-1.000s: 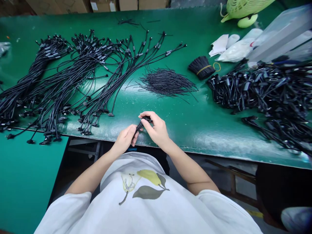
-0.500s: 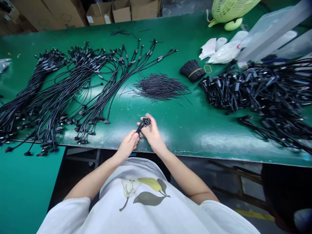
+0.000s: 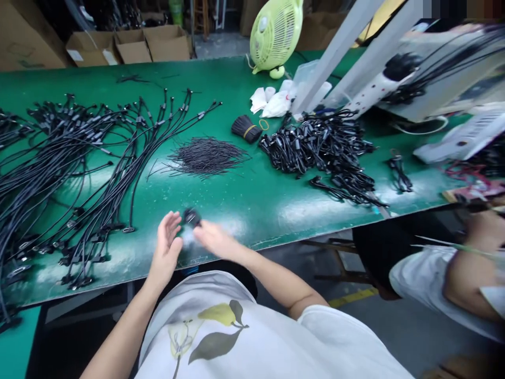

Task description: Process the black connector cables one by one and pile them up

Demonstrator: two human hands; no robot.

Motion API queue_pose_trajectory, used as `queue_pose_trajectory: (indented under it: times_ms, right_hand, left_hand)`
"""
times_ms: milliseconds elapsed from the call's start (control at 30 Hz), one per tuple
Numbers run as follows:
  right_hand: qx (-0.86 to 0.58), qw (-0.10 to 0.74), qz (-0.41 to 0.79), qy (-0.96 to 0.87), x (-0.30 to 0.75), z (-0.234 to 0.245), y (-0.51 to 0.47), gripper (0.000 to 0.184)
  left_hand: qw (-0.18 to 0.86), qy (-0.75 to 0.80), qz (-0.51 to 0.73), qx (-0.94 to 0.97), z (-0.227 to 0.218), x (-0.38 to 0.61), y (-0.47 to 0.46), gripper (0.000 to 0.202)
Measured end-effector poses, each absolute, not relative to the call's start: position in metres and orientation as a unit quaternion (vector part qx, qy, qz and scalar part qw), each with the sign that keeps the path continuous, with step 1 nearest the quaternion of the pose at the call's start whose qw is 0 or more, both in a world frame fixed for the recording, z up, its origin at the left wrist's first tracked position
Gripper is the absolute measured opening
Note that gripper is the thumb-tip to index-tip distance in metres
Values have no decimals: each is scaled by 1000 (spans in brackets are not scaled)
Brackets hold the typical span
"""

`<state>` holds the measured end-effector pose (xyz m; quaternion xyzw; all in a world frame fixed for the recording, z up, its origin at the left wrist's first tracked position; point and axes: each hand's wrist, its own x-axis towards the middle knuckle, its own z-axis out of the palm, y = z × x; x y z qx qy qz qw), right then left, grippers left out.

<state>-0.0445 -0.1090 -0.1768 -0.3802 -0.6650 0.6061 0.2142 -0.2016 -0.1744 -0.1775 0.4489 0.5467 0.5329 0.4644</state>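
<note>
Left hand (image 3: pixel 166 247) open, palm up, fingers spread, holding nothing. Right hand (image 3: pixel 216 241) stretched flat, fingertips at a small black cable bunch (image 3: pixel 191 217); motion blur, so cannot tell if it is pinched. The bunch sits between the hands, above the glossy green bench (image 3: pixel 252 221). Nearby: long rubbery black cables (image 3: pixel 98 158) fanned out left, a loose pile of thin wires (image 3: pixel 207 156), a tied bundle (image 3: pixel 244 129), a lumpy connector heap (image 3: pixel 315 145). Co-worker's arm (image 3: pixel 469 279) far right.
</note>
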Motion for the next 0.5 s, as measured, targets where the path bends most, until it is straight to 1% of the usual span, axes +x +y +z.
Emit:
queue_pose_trajectory:
  times_ms: [33,67,100,133,167,233,300,367,400,433,467,500]
  right_hand:
    - [-345,160,578,-721,-46,-174,-115,35]
    - [-314,122,541,-771,-49,-171,-122,32]
    - [-297,105,496,-809,-53,-170,-129,30]
    - [-302,105,443,-838,-57,-170,-135,30]
    - [-320,115,379,-861,-60,-172,-139,31]
    - [-365,146,248,-885,-60,-180,-138,32]
    - [-404,172,158,-884,-43,-186,-122,33]
    - [-445,198,123,-865,-4,-184,-91,38]
    - [-469,216,110,-849,22,-178,-72,43]
    - [-499,251,86,-825,51,-169,-51,46]
    - [-545,330,36,-770,79,-157,-30,48]
    - [-562,366,20,-741,104,-145,-8,49]
  left_hand:
    - [473,523,540,460,-174,-202,-173,55]
    - [482,507,546,461,-172,-201,-172,48]
    - [486,504,556,448,-170,-199,-171,38]
    - [482,513,572,422,-168,-196,-170,29]
    - [476,526,587,390,-168,-193,-169,24]
    - [486,540,594,345,-169,-190,-167,23]
    - [528,526,571,346,-172,-192,-165,34]
    - [559,513,540,365,-176,-199,-166,48]
    - [564,519,521,375,-179,-203,-168,52]
    - [565,534,497,385,-181,-207,-170,51]
    - [563,553,472,392,-184,-210,-174,48]
    - [561,570,452,396,-186,-212,-178,44]
